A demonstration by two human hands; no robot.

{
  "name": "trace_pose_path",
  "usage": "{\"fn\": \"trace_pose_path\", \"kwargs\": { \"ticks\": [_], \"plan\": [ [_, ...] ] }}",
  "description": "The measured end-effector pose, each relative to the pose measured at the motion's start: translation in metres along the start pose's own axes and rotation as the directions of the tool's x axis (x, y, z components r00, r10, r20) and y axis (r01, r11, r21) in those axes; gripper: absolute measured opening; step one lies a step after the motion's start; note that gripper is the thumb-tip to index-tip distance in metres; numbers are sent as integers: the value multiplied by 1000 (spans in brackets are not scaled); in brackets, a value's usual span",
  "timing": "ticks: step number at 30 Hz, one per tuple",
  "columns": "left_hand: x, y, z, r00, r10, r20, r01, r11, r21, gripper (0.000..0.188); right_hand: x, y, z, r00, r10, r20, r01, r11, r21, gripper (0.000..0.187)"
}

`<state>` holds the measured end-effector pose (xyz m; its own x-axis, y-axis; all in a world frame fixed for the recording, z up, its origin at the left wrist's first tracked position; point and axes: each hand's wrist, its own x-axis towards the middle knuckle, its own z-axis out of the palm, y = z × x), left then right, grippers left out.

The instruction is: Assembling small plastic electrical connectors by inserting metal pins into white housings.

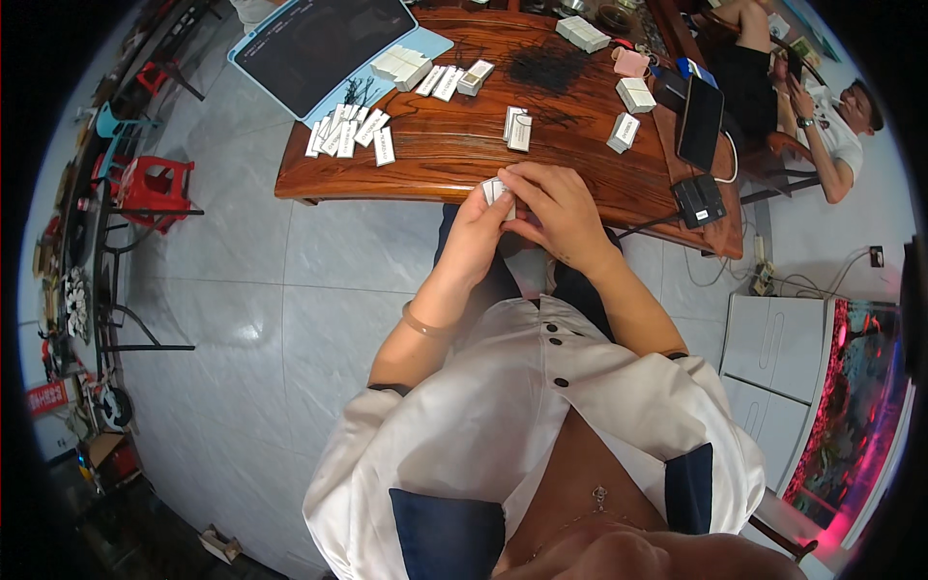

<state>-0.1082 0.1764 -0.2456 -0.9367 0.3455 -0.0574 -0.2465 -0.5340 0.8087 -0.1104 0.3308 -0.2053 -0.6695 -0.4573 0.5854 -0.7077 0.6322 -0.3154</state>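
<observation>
Just off the near edge of the wooden table, my two hands meet around some small white cards [496,190] that look like hang tags. My left hand [469,237] is closed on them, its thumb across their face. My right hand [561,211] has its fingers bent and pinched at the cards' upper and right edge; whether a string is between them is too small to see. Beyond my hands lies a short stack of white tags [518,131]. Left of it, tags with black strings [345,133] are spread in an overlapping pile.
Loose black strings [546,66] lie across the table [435,145]. Stacks of white tags [401,66] sit near a blue-edged dark panel [324,48]; others [623,132] stand at right, near a propped phone [700,124] and black box [698,200]. A person sits beyond the table's right end.
</observation>
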Motion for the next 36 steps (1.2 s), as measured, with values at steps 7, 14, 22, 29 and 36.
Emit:
{"fn": "trace_pose_path", "kwargs": {
  "ticks": [7,14,22,29,36],
  "plan": [
    [-4,3,3,998,-55,6,55,998,-15,20,4,-3,-2,997,-64,31,63,998,26,67],
    [-4,2,4,996,-89,14,90,995,-54,20,2,-1,1,999,-22,43,21,1000,19,66],
    [-4,1,0,1000,22,-15,-22,1000,4,22,4,-9,2,999,29,22,-29,999,-16,68],
    [-5,-1,2,1000,24,-19,-24,1000,1,24,4,-6,3,1000,20,22,-20,1000,-7,69],
    [-4,-9,-3,995,-5,-98,4,1000,-8,21,4,0,2,998,15,53,-19,997,71,63]
  ]
}}
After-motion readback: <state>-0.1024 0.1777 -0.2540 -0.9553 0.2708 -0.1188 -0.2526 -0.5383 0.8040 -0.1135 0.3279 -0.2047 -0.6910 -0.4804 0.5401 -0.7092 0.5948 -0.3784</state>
